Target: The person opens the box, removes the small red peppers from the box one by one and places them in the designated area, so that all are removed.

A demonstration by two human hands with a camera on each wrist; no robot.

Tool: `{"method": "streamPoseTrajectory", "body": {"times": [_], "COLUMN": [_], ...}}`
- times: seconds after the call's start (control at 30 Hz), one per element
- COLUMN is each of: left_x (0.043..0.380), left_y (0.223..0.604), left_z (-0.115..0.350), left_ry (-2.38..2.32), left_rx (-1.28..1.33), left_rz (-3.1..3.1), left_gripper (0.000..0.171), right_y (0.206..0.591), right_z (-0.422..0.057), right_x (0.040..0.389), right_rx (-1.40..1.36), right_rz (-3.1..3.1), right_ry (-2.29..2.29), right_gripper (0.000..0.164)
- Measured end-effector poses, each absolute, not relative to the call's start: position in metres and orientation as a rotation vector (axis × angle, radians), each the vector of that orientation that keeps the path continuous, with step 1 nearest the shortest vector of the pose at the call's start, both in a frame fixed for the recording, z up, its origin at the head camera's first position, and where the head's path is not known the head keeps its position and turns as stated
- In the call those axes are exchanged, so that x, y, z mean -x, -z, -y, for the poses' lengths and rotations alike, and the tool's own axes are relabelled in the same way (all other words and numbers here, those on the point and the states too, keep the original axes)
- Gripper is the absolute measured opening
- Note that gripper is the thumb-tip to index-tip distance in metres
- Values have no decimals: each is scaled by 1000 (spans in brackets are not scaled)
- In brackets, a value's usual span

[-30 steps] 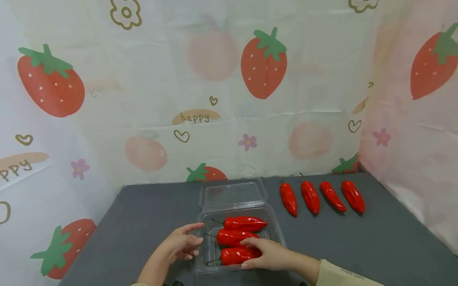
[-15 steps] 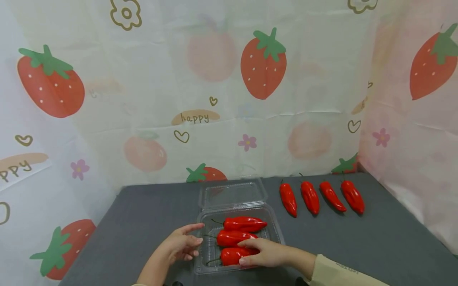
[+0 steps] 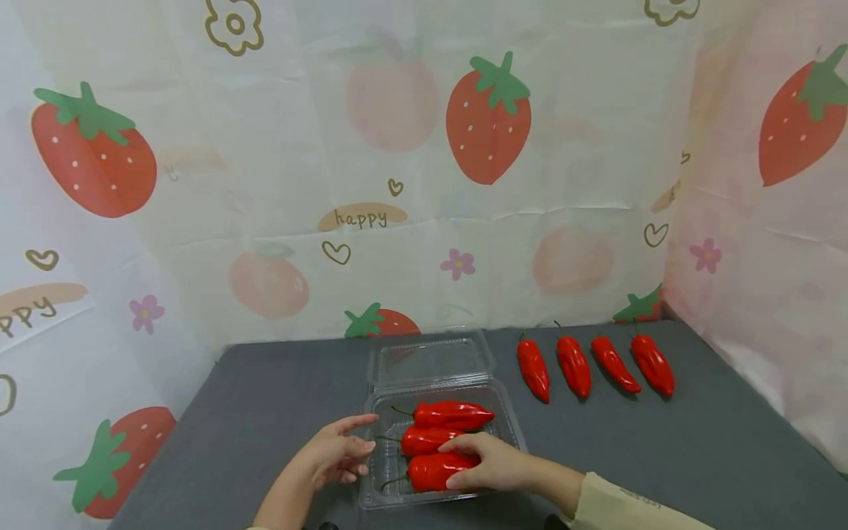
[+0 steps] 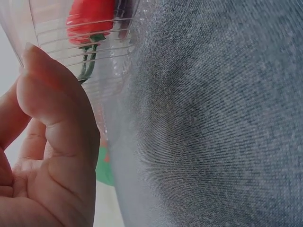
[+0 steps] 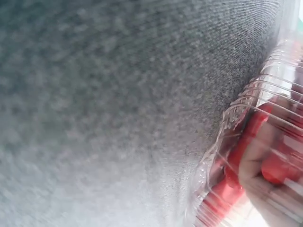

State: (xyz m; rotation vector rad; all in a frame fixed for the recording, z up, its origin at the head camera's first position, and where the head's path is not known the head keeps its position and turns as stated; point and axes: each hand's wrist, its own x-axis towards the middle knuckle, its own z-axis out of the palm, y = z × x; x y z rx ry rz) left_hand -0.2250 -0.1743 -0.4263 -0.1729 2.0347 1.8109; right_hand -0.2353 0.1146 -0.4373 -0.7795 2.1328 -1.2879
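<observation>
A clear plastic clamshell box (image 3: 377, 499) lies on the table with its lid (image 3: 430, 361) folded back. Three red peppers lie crosswise inside: the far pepper (image 3: 453, 415), the middle pepper (image 3: 424, 440) and the near pepper (image 3: 437, 471), stems to the left. My right hand (image 3: 498, 462) reaches over the box's right side and grips the near pepper between thumb and fingers, covering its tip. Through the clear wall, the right wrist view shows the fingers (image 5: 258, 156) against red skin. My left hand (image 3: 334, 453) is at the box's left edge, fingers loosely bent, holding nothing; contact with the rim is unclear.
Several more red peppers (image 3: 573, 366) lie in a row on the dark grey tabletop (image 3: 278, 397) at the back right. A strawberry-print cloth (image 3: 397, 280) hangs behind the table and along its sides.
The near pepper has shifted slightly in my right hand, its stem lower and farther left. My right hand has edged a little left. My left hand has kept its place.
</observation>
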Motion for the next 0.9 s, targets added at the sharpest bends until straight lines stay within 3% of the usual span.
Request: {"method": "streamPoseTrajectory", "body": {"times": [0.33, 0.9], "left_x": [224, 224], "left_y": [427, 424], "left_z": [174, 175], "left_ry": [-1818, -1809], "left_rx": [154, 163], "left_rz": [-2022, -2020], "left_gripper": [59, 58], "right_y": [439, 426], "right_z": [-118, -125], "right_x": [236, 237], "right_rx": [830, 582], "right_rz": [-2076, -2028], "right_ry": [1451, 1748], "right_gripper": [42, 53]}}
